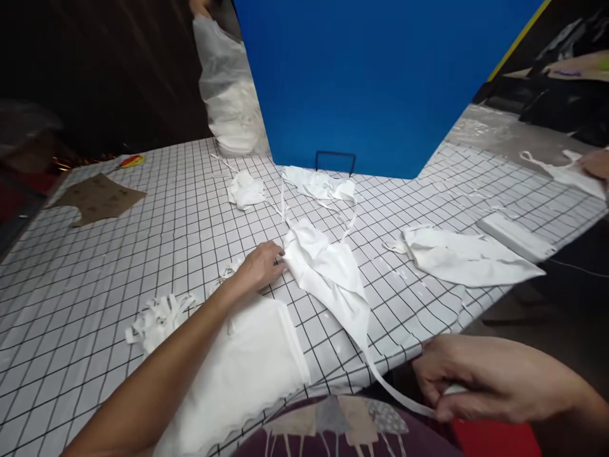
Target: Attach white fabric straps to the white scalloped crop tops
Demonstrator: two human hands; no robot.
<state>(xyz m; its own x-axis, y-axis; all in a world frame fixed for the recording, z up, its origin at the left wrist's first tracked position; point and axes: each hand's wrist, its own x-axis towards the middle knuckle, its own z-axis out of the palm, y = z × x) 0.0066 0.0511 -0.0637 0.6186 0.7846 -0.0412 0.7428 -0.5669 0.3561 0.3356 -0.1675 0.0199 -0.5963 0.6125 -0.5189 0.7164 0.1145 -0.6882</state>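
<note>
A white cloth piece with thin straps [328, 270] lies crumpled on the table before me. My left hand [259, 266] is at its left edge, fingers bent and closed on the cloth there. From its lower corner a white strap [387, 384] runs off the table's front edge to my right hand [461, 377]. That hand is closed around the strap's end; a small white bit shows between the fingers, too hidden to name. Under my left forearm lies a stack of white cloth [252, 349], with a bunch of white strips [164, 320] beside it.
The table has a white grid-patterned cover [61, 304]. Behind stands a large blue board [352, 82]. More white strapped pieces [318, 184] lie ahead, another white cloth [466, 254] at right. At left are a brown pattern piece [102, 200] and red-yellow scissors handles [132, 161]. Another person's hand [597, 165] shows far right.
</note>
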